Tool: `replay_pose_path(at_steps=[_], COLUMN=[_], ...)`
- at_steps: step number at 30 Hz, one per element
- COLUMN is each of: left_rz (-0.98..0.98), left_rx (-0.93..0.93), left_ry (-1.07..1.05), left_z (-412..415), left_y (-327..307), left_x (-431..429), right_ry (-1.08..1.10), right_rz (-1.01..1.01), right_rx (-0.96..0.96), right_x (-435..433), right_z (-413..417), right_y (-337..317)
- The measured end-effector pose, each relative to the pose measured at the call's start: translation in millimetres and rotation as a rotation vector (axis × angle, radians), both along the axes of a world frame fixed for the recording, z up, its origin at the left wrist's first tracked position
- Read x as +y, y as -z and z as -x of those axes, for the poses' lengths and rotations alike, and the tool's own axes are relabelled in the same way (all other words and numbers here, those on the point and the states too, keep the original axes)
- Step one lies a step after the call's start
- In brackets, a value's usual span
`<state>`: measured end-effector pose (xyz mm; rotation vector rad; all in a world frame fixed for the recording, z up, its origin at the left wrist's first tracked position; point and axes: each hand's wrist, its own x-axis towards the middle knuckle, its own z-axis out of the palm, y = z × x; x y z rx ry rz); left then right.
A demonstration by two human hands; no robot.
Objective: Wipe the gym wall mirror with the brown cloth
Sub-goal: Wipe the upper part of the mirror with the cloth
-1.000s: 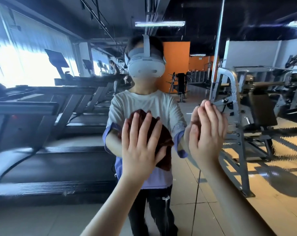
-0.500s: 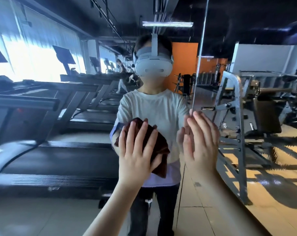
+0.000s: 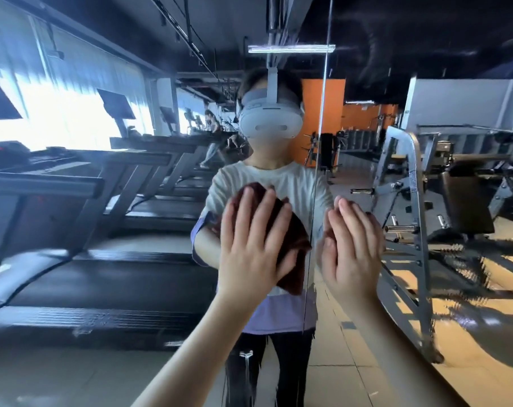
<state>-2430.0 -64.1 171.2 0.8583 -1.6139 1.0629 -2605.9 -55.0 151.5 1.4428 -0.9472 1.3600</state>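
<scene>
Mid-wipe: left hand point(image 3: 255, 251), fingers spread, presses brown cloth point(image 3: 297, 230) on the mirror point(image 3: 126, 289), right hand point(image 3: 352, 254) flat beside it. Next probably needs a firm sideways sweep.

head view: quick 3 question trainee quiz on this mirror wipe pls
1. True or false: the left hand presses the brown cloth against the mirror with straight fingers.
2. The right hand is: A) gripping a spray bottle; B) open, holding nothing; C) pinching the cloth.
3. Fill in: the vertical seam in the glass runs between the two ____.
Key: 1 true; 2 B; 3 hands.
</scene>
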Motion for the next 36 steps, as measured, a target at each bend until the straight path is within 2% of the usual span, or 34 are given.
replay_pose_path(at_steps=[3,7,10,15,18,23,26,30,33,36], left_rz=[0.000,0.035,0.041,0.000,-0.002,0.031,0.026,-0.018,-0.017,-0.021], left_rx=[-0.050,0.064,0.083,-0.070,-0.147,-0.028,-0.026,-0.174,-0.175,-0.091], left_ry=[0.010,0.014,0.021,0.018,0.036,0.035,0.044,-0.010,-0.012,0.006], left_z=[4.5,19.9,25.4,21.7,19.2,23.5,26.1,18.9,16.7,20.0], left_y=[-5.4,-60.8,-72.9,-13.2,1.1,-32.4,-5.3,59.3,61.0,49.8], left_x=[-0.1,-2.2,-3.1,2.1,2.4,-1.7,-0.9,-0.4,-0.4,2.3], right_ry=[-0.024,-0.058,-0.098,-0.047,0.004,0.025,0.023,0.032,0.033,0.034], right_rz=[-0.003,-0.012,-0.027,-0.012,-0.028,-0.020,-0.010,0.017,0.019,0.024], right_rx=[-0.011,-0.021,-0.006,-0.082,-0.039,-0.027,-0.019,-0.012,-0.019,-0.015], right_x=[0.1,2.0,5.0,11.7,8.5,5.7,5.4,2.5,3.2,3.0], right_z=[-1.1,-0.9,2.2,26.8,39.0,40.8,42.2,43.6,42.5,42.4], right_y=[1.3,0.9,1.4,10.0,15.7,19.3,19.5,18.7,19.1,18.6])
